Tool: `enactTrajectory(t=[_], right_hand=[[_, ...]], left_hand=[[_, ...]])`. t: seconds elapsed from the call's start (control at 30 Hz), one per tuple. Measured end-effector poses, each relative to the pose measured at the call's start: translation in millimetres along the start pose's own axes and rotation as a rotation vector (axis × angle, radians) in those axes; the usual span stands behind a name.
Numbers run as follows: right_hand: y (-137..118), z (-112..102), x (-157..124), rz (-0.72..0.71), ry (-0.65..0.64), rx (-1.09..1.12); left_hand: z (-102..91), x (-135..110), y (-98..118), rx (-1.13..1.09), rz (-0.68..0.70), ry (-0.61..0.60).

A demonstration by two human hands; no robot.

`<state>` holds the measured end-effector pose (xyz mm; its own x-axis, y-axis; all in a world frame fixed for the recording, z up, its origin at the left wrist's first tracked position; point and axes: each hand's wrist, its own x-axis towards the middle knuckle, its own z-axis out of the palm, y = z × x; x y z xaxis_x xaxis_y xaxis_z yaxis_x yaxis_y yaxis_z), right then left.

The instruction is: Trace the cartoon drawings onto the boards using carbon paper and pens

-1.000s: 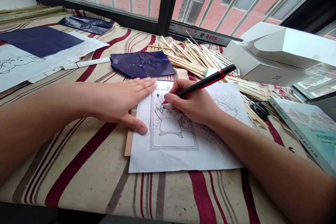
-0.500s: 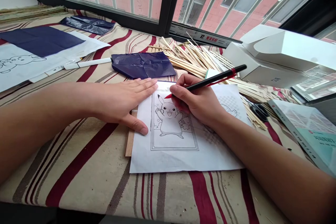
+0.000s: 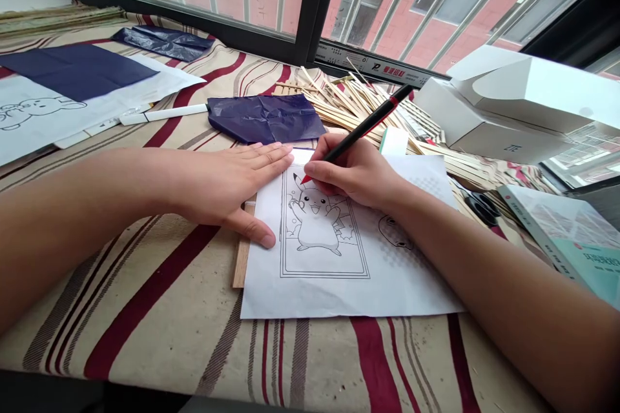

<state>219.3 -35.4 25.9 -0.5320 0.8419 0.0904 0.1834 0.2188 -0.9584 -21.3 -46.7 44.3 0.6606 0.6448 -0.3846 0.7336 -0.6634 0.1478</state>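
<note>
My right hand is shut on a black and red pen, whose red tip rests near the ear of a cartoon Pikachu line drawing. The drawing is printed inside a double border on a white paper sheet. My left hand lies flat and open on the sheet's upper left edge, its thumb on the paper. A narrow wooden strip sticks out from under that edge. My right hand hides the top of the sheet.
The striped cloth covers the sill. Crumpled dark blue carbon paper lies behind the sheet, beside a white marker. Wooden sticks are heaped behind, with a white ZTE box, black scissors and a book at right.
The pen has swung more upright, its tail now pointing up toward the window. My right hand sits slightly higher on the sheet, leaving the drawing's face uncovered. My left hand has stayed in place.
</note>
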Motion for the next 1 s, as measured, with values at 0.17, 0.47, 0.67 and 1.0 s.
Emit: enactTrajectory(t=[0.17,0.47,0.67,1.0], right_hand=[[-0.2,-2.6,-1.2,0.023,-0.031,-0.022],[-3.5,-0.5,-0.3,0.063,-0.033,-0.05],[-2.6,-1.2,-0.3,0.067,-0.045,-0.041],[-2.0,-4.0,-1.1,0.054,-0.062,-0.064]], left_hand=[[-1.9,-0.8,1.2,0.016,-0.007,-0.01],[-0.6,-0.1,-0.1,0.01,0.013,0.01],[-1.0,-0.7,0.0,-0.03,0.006,0.02],[-2.7,-0.6,1.3,0.023,0.02,-0.007]])
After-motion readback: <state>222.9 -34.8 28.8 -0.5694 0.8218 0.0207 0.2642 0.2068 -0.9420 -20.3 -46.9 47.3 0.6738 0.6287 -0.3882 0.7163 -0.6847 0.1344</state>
